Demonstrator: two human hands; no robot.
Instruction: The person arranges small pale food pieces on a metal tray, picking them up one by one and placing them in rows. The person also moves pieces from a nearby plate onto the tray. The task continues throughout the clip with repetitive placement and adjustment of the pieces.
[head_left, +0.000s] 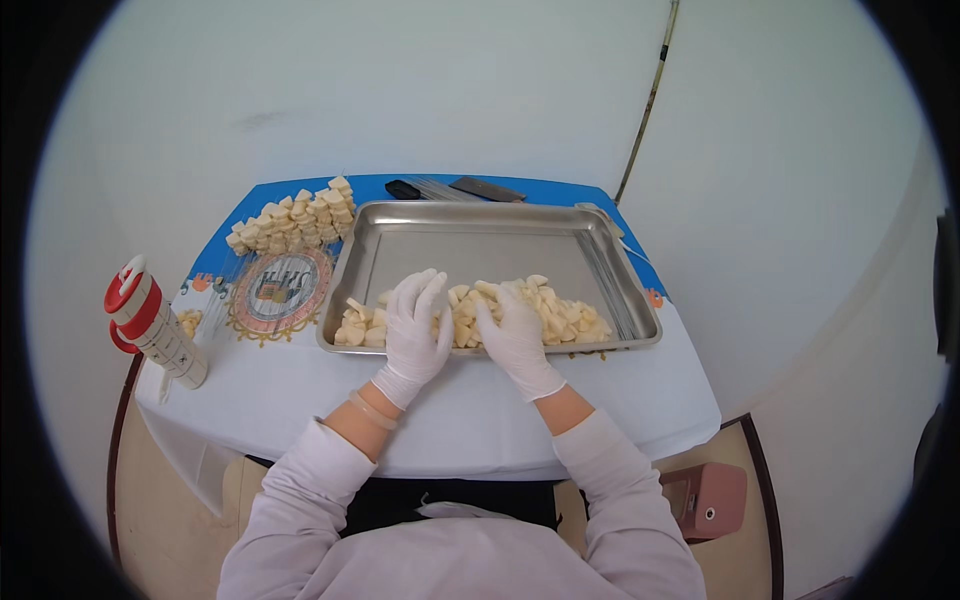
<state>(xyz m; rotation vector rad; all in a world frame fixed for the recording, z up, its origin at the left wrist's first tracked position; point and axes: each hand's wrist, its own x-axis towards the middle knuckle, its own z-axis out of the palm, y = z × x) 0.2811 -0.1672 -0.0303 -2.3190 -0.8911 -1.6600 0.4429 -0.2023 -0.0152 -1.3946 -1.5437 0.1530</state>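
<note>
Both hands wear thin white gloves and reach over the near side of a stainless steel tray (480, 215). A heap of pale cut food chunks (559, 319) lies along the tray's near side. My left hand (416, 326) rests at the left part of the heap, fingers pointing away; whether it grips a chunk is hidden. My right hand (514, 330) is over the middle of the heap, thumb and fingertips near a pale chunk; a firm hold cannot be made out. Thin metal skewers (606, 277) lie in the tray's right side.
Skewered pale chunks (296, 221) are piled at the back left of the table. Behind the tray lie a black-handled item (403, 190), more thin skewers (442, 190) and a dark cleaver-like blade (487, 188). A red-lidded bottle (157, 326) stands at the left edge; small pale pieces (190, 322) lie behind it.
</note>
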